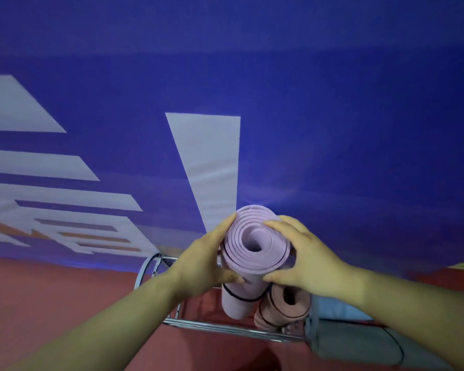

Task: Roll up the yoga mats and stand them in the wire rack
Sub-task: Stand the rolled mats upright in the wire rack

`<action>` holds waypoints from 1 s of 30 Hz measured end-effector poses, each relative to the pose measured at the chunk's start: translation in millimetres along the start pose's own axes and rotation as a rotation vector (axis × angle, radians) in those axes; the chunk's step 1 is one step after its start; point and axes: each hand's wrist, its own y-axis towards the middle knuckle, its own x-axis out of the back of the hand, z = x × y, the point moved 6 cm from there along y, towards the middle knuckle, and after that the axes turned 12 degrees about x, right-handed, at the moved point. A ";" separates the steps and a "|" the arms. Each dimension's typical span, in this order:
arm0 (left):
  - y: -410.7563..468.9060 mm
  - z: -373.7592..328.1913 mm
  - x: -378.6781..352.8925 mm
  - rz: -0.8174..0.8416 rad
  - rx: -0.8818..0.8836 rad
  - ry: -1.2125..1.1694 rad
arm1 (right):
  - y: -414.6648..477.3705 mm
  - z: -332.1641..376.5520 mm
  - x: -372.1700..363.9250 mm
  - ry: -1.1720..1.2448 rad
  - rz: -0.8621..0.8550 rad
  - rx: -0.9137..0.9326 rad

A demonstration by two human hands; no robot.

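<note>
A rolled lilac yoga mat [255,242] stands upright, seen from above, with a dark strap around it lower down. My left hand [206,261] grips its left side near the top, and my right hand [303,258] grips its right side, thumbs on the near face. The mat's lower end hangs inside the wire rack [225,326], a chrome frame on the floor. A rolled pink-brown mat [287,303] stands in the rack just right of the lilac one. Whether the lilac mat's bottom touches the rack floor is hidden.
A blue banner wall [332,129] with white lettering rises directly behind the rack. The floor [51,303] is red-brown. A grey-blue rolled mat or bag [359,336] lies at the rack's right end.
</note>
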 end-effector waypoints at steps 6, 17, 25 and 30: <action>22.1 52.4 -18.6 0.156 0.017 -0.008 | -3.9 -31.4 -46.3 -0.002 -0.017 -0.105; 62.8 135.1 -70.2 0.357 0.081 -0.082 | -7.6 -94.7 -115.1 -0.097 0.035 -0.278; 72.9 189.6 -126.1 0.314 0.053 -0.101 | -20.1 -157.6 -171.0 -0.203 0.165 -0.326; 77.0 229.6 -157.5 0.307 0.158 -0.093 | -21.6 -179.9 -191.6 -0.356 0.247 -0.320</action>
